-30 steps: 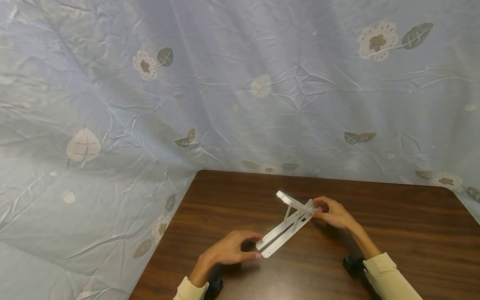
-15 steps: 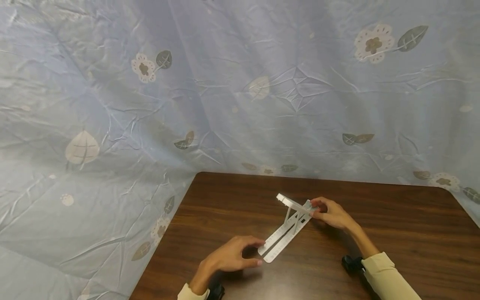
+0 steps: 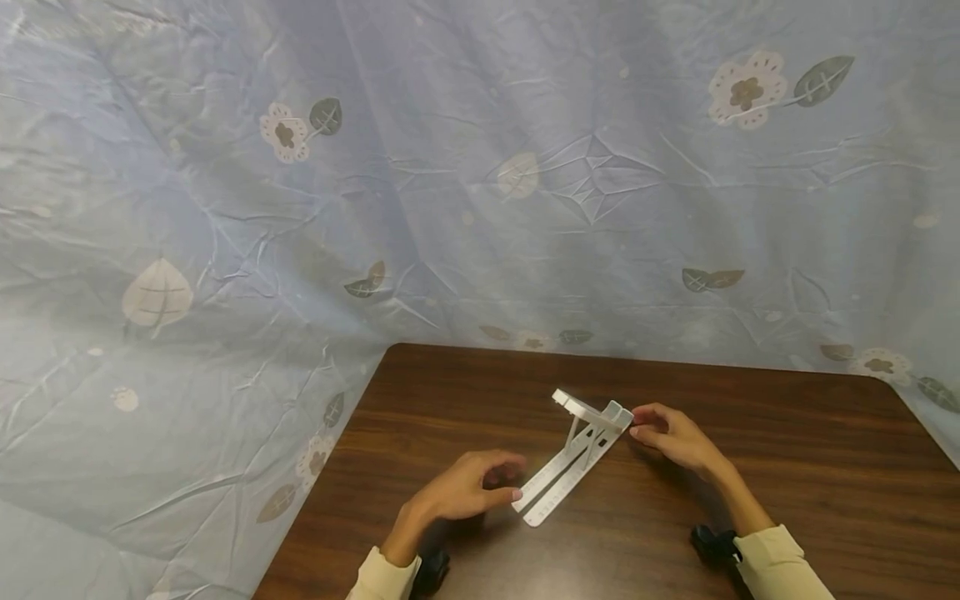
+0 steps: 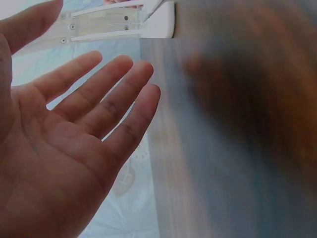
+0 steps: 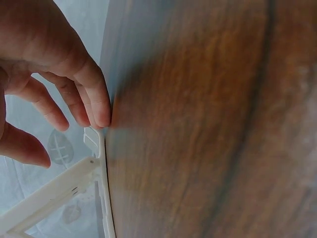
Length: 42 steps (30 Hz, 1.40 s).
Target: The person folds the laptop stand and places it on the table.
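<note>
A white folding stand (image 3: pixel 558 493) lies diagonally on the brown table, its long slotted base flat. Its upper panel (image 3: pixel 577 406) tilts up, propped on thin legs. My left hand (image 3: pixel 465 487) hovers by the near-left end of the base, thumb tip right at its corner in the head view. In the left wrist view its fingers (image 4: pixel 116 101) are spread and relaxed, holding nothing. My right hand (image 3: pixel 678 437) is at the far-right end, fingers loosely bent. The right wrist view has its fingertips (image 5: pixel 101 116) right at the base's end, gripping nothing.
The dark wood-grain table (image 3: pixel 750 467) extends on both sides of the stand. A pale blue floral cloth (image 3: pixel 480 208) hangs behind the table and along its left. A black wrist device (image 3: pixel 712 543) sits by the right sleeve.
My right hand has let go of the stand's far end and drawn slightly right. My left hand first drew off the near end, then rose a little. The base has swung slightly.
</note>
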Each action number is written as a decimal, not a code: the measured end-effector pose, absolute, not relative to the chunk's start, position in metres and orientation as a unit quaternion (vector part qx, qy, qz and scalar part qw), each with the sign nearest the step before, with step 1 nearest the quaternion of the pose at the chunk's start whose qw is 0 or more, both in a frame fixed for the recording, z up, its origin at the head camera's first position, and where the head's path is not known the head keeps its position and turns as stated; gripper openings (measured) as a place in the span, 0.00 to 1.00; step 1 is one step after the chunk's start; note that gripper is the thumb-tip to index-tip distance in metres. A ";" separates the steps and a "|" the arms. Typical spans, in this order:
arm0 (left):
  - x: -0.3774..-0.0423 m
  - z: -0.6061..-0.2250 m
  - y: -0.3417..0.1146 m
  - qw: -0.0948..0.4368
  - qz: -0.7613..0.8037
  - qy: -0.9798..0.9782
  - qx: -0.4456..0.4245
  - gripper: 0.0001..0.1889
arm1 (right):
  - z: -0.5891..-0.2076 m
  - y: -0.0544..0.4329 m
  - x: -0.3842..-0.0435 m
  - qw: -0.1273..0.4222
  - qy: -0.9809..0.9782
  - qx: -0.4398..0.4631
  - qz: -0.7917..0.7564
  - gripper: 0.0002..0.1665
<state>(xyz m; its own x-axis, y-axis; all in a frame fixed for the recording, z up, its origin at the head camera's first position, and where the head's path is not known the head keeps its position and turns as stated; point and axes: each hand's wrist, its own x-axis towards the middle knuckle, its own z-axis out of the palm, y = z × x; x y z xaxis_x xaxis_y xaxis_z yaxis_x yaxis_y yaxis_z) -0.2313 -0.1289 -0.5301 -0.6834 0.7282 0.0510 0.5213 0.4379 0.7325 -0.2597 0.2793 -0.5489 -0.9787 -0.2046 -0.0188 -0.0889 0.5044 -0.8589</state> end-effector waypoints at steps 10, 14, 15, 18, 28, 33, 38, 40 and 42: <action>-0.240 -0.532 -0.119 0.155 0.376 0.837 0.367 0.30 | -0.550 0.276 -0.262 0.063 0.853 -0.082 -0.512 0.30; -0.236 -0.532 -0.117 0.173 0.386 0.831 0.361 0.31 | -0.551 0.275 -0.264 0.060 0.854 -0.085 -0.509 0.29; -0.234 -0.532 -0.116 0.174 0.386 0.831 0.360 0.31 | -0.551 0.275 -0.265 0.058 0.855 -0.086 -0.508 0.29; -0.230 -0.531 -0.114 0.174 0.389 0.830 0.360 0.30 | -0.550 0.274 -0.267 0.058 0.857 -0.088 -0.505 0.29; -0.215 -0.533 -0.105 0.193 0.406 0.816 0.363 0.30 | -0.549 0.270 -0.276 0.067 0.854 -0.089 -0.509 0.30; -0.208 -0.533 -0.098 0.200 0.406 0.813 0.366 0.30 | -0.549 0.267 -0.279 0.062 0.848 -0.097 -0.517 0.31; -0.203 -0.532 -0.092 0.204 0.403 0.809 0.377 0.31 | -0.549 0.264 -0.282 0.061 0.847 -0.103 -0.517 0.30; -0.201 -0.532 -0.089 0.206 0.402 0.807 0.382 0.31 | -0.550 0.263 -0.283 0.062 0.849 -0.103 -0.515 0.30; -0.200 -0.532 -0.087 0.207 0.401 0.805 0.384 0.32 | -0.551 0.262 -0.285 0.063 0.849 -0.105 -0.514 0.30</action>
